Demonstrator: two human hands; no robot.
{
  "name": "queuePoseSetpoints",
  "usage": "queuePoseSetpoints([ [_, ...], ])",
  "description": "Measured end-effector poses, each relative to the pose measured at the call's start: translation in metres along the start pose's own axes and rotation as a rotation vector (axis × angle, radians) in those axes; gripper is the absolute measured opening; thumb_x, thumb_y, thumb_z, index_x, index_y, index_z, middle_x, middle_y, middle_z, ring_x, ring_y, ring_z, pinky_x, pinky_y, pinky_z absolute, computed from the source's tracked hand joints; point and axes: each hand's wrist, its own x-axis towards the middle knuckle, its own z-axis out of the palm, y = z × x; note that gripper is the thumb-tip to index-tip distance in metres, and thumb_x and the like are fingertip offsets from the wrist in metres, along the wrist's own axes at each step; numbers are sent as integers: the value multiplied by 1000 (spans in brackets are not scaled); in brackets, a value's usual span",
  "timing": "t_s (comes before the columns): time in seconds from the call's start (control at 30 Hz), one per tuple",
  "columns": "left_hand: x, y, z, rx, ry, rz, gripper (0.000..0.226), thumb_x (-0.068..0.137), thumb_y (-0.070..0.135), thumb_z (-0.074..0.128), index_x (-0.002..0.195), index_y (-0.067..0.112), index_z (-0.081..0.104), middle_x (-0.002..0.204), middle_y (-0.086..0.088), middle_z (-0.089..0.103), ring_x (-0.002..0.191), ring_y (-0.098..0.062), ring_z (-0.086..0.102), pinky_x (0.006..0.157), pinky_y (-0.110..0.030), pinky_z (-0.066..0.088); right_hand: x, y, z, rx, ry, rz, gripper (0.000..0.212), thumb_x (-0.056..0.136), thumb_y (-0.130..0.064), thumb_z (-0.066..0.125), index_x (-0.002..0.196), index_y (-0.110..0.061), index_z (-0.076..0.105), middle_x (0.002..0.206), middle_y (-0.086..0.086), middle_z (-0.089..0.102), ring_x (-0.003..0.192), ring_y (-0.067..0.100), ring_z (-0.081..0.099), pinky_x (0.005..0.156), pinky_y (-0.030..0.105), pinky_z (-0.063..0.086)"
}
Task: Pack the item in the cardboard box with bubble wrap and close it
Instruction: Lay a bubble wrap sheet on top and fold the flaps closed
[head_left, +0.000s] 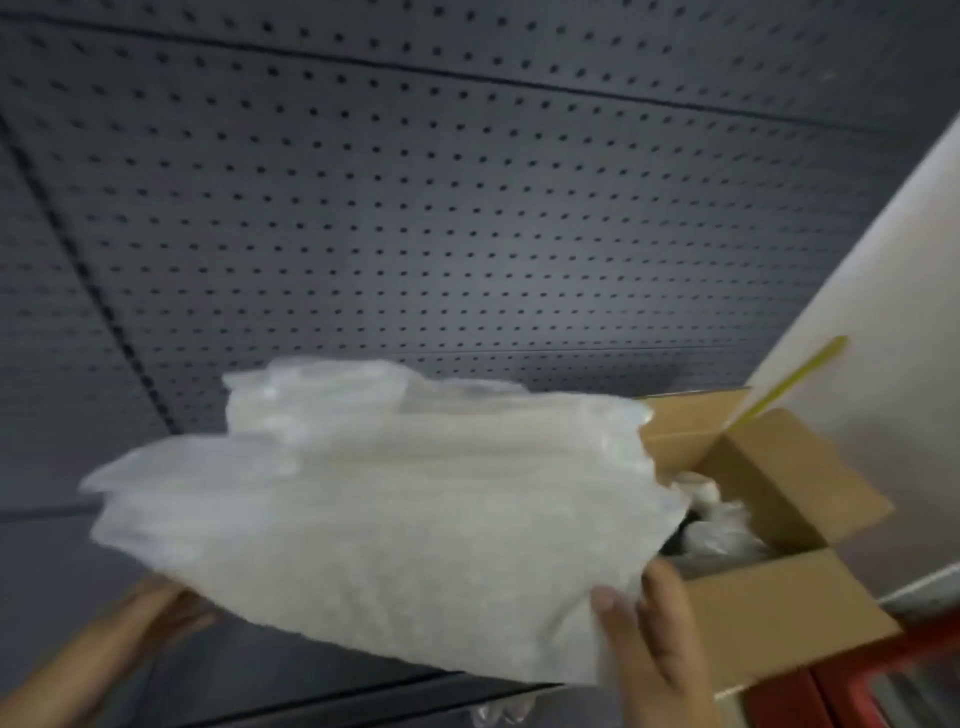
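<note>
A thick folded stack of white bubble wrap (374, 499) fills the middle of the view, blurred by motion, and is held in the air. My left hand (150, 608) grips its lower left edge from beneath. My right hand (649, 629) holds its lower right corner, thumb on top. Behind the stack at the right stands the open cardboard box (779, 613) with its flaps up. Inside the box a wrapped item in clear plastic (717, 525) shows partly; the rest is hidden by the bubble wrap.
A dark grey perforated panel (415, 208) covers the background. A white wall (883, 338) rises at the right with a yellow strip (789, 384) above the box. Red framework (883, 686) lies at the lower right. More clear plastic (504, 714) peeks at the bottom edge.
</note>
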Motion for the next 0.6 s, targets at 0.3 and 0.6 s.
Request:
queuePoseSetpoints([
  [0.3,-116,118,284,196,-493,-75,73,55,74,52,104,20,61,86,0,75,75,-21,72,64,-36,57,113,-4,-158,-87,141,190,33,91,0,50,115,-19,62,110,7,68,96,30,64,88,48,50],
  [0.6,-111,61,410,550,-311,194,49,72,10,79,110,29,55,87,3,74,87,-20,69,78,-25,56,243,40,-268,-565,-207,38,42,91,-12,56,131,-22,51,119,-4,62,99,9,60,83,23,49],
])
